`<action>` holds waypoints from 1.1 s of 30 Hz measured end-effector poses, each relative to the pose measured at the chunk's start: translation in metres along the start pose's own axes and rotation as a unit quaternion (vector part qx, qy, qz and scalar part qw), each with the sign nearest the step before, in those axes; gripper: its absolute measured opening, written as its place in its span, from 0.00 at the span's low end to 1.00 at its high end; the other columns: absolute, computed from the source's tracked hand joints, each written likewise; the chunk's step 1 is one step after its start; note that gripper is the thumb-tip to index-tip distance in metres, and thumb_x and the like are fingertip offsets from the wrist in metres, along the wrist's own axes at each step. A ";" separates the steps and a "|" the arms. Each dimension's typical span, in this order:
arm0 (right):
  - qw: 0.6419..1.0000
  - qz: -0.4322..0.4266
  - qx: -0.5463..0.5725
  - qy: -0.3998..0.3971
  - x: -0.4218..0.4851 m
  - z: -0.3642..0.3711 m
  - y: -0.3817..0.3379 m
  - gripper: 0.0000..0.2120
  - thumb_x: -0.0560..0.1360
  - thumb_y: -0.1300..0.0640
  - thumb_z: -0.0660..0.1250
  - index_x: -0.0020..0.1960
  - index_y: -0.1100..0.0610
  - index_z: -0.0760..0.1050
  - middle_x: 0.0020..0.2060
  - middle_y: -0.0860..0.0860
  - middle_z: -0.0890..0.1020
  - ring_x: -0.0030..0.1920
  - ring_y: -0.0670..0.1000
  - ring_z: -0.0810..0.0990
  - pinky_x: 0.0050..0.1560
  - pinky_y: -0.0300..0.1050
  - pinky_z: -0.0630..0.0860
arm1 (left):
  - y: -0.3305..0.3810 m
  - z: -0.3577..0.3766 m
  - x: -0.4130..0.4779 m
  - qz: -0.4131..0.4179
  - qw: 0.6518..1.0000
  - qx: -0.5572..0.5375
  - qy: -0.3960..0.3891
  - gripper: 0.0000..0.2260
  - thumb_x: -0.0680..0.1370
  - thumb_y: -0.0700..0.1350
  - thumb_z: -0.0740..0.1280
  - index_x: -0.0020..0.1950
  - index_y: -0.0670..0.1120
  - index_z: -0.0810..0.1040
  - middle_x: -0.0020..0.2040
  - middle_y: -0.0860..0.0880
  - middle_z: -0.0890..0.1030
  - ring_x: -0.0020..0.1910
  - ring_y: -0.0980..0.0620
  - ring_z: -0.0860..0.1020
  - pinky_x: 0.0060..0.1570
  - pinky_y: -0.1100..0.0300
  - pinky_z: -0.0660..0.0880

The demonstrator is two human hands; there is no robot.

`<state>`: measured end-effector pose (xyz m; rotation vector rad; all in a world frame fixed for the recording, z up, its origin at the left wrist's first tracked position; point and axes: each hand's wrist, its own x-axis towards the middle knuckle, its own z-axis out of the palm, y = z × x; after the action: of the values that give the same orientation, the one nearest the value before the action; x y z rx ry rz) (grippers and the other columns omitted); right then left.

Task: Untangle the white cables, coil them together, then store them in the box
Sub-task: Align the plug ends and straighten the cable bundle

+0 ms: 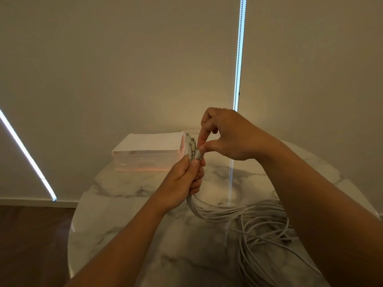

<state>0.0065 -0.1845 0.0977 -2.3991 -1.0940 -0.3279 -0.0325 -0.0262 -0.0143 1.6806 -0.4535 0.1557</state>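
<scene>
- Head view: the left hand is raised above the tabletop, its fingers curled tightly round a bundle of white cables just below their plug ends.
- Head view: the plug ends stand upright above the left fist, close together and at uneven heights.
- Head view: the right hand is above and to the right of the left; its thumb and index finger pinch one plug at the right edge of the cluster, and the other fingers are curled back.
- Head view: below the left hand the cables hang down and spread to the right in loose, overlapping loops on the marble-patterned tabletop, partly hidden by the right forearm.
- Head view: the box, translucent with a pale lid, sits on the far part of the tabletop behind the hands, apart from the cable loops.
- Head view: a dark wooden floor shows at lower left.
</scene>
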 end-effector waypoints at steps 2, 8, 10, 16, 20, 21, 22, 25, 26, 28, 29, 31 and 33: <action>1.000 0.005 0.006 0.000 0.000 -0.004 0.000 0.04 0.69 0.54 0.78 0.43 0.49 0.84 0.43 0.40 0.72 0.43 0.43 0.71 0.42 0.34 0.67 | 0.001 0.000 -0.001 -0.001 1.000 0.003 -0.003 0.13 0.83 0.49 0.52 0.52 0.42 0.70 0.34 0.52 0.65 0.29 0.53 0.62 0.30 0.57 0.61; 0.999 0.022 0.040 0.000 -0.001 -0.009 0.002 0.03 0.69 0.55 0.77 0.42 0.49 0.84 0.43 0.41 0.75 0.44 0.46 0.75 0.43 0.40 0.73 | 0.005 0.003 -0.002 0.005 1.000 0.010 -0.011 0.13 0.83 0.49 0.52 0.51 0.43 0.70 0.35 0.49 0.65 0.30 0.52 0.61 0.30 0.57 0.60; 0.999 0.031 0.044 0.003 -0.001 -0.008 0.003 0.03 0.70 0.55 0.77 0.41 0.48 0.83 0.44 0.43 0.76 0.45 0.46 0.76 0.44 0.41 0.75 | 0.007 0.004 -0.001 0.006 1.000 0.018 -0.010 0.13 0.83 0.50 0.52 0.50 0.43 0.70 0.35 0.48 0.65 0.30 0.52 0.61 0.30 0.57 0.60; 0.998 0.027 0.030 0.052 0.006 -0.003 0.004 0.05 0.74 0.48 0.72 0.49 0.48 0.82 0.48 0.44 0.77 0.41 0.42 0.74 0.40 0.33 0.67 | 0.000 0.011 0.002 -0.001 0.994 0.072 0.086 0.13 0.84 0.47 0.53 0.44 0.46 0.72 0.31 0.53 0.69 0.27 0.55 0.64 0.27 0.63 0.63; 0.994 0.059 0.065 0.058 0.015 0.000 0.003 0.06 0.75 0.54 0.72 0.47 0.55 0.85 0.39 0.43 0.82 0.34 0.35 0.76 0.32 0.25 0.67 | -0.003 0.017 -0.001 0.010 0.990 0.111 0.085 0.13 0.84 0.47 0.53 0.44 0.47 0.72 0.32 0.50 0.70 0.28 0.55 0.66 0.28 0.63 0.65; 0.991 0.068 0.089 0.067 0.016 0.000 0.004 0.04 0.75 0.57 0.72 0.46 0.56 0.85 0.37 0.44 0.82 0.32 0.33 0.76 0.31 0.24 0.67 | -0.003 0.017 -0.001 0.012 0.991 0.106 0.087 0.13 0.84 0.47 0.53 0.44 0.47 0.73 0.32 0.50 0.69 0.28 0.54 0.66 0.27 0.63 0.65; 0.989 0.075 0.108 0.072 0.016 0.000 0.004 0.04 0.75 0.59 0.71 0.44 0.57 0.85 0.36 0.44 0.82 0.31 0.32 0.76 0.30 0.24 0.68 | -0.003 0.017 -0.001 0.012 0.991 0.096 0.088 0.13 0.84 0.47 0.53 0.45 0.47 0.73 0.31 0.51 0.69 0.28 0.54 0.65 0.27 0.63 0.64; 0.986 0.080 0.130 0.069 0.016 0.001 0.005 0.04 0.75 0.56 0.72 0.42 0.55 0.84 0.37 0.45 0.83 0.33 0.37 0.78 0.32 0.27 0.70 | -0.002 0.014 0.000 0.012 0.995 0.058 0.083 0.13 0.84 0.45 0.52 0.47 0.45 0.74 0.31 0.51 0.67 0.26 0.56 0.63 0.26 0.63 0.63; 0.987 0.077 0.129 0.064 0.016 0.001 0.004 0.05 0.74 0.55 0.73 0.42 0.55 0.83 0.37 0.46 0.83 0.35 0.40 0.79 0.33 0.28 0.71 | -0.001 0.014 0.000 0.012 0.995 0.050 0.080 0.12 0.84 0.45 0.53 0.48 0.44 0.74 0.31 0.50 0.66 0.26 0.55 0.63 0.26 0.63 0.63; 0.986 0.075 0.141 0.053 0.016 0.002 0.003 0.04 0.72 0.56 0.75 0.41 0.56 0.83 0.36 0.47 0.84 0.36 0.43 0.80 0.35 0.30 0.72 | 0.001 0.013 0.001 0.011 0.996 0.044 0.074 0.12 0.84 0.45 0.53 0.50 0.44 0.75 0.31 0.49 0.66 0.26 0.55 0.62 0.26 0.62 0.62; 0.983 0.081 0.158 0.048 0.015 0.002 0.004 0.03 0.72 0.58 0.75 0.41 0.57 0.83 0.35 0.48 0.84 0.35 0.43 0.80 0.35 0.31 0.73 | 0.003 0.012 0.002 0.009 0.997 0.042 0.071 0.12 0.84 0.45 0.53 0.51 0.44 0.75 0.31 0.50 0.66 0.26 0.55 0.62 0.26 0.62 0.62; 0.975 0.098 0.194 0.048 0.015 0.001 0.005 0.02 0.72 0.61 0.74 0.41 0.58 0.84 0.33 0.48 0.83 0.33 0.42 0.80 0.36 0.33 0.74 | 0.006 0.012 0.003 0.000 0.998 0.024 0.061 0.11 0.84 0.45 0.53 0.52 0.44 0.75 0.31 0.50 0.65 0.25 0.55 0.61 0.25 0.62 0.61; 0.970 0.119 0.203 0.057 0.015 0.001 0.007 0.02 0.72 0.62 0.74 0.40 0.59 0.84 0.31 0.46 0.83 0.31 0.40 0.79 0.35 0.33 0.74 | 0.008 0.011 0.005 -0.007 0.999 0.004 0.047 0.11 0.84 0.44 0.53 0.53 0.44 0.74 0.31 0.50 0.64 0.26 0.55 0.60 0.26 0.62 0.60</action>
<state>0.0214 -0.1782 0.1005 -2.0852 -0.7281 -0.1389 -0.0325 -0.0388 -0.0066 1.6764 -0.3714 0.2252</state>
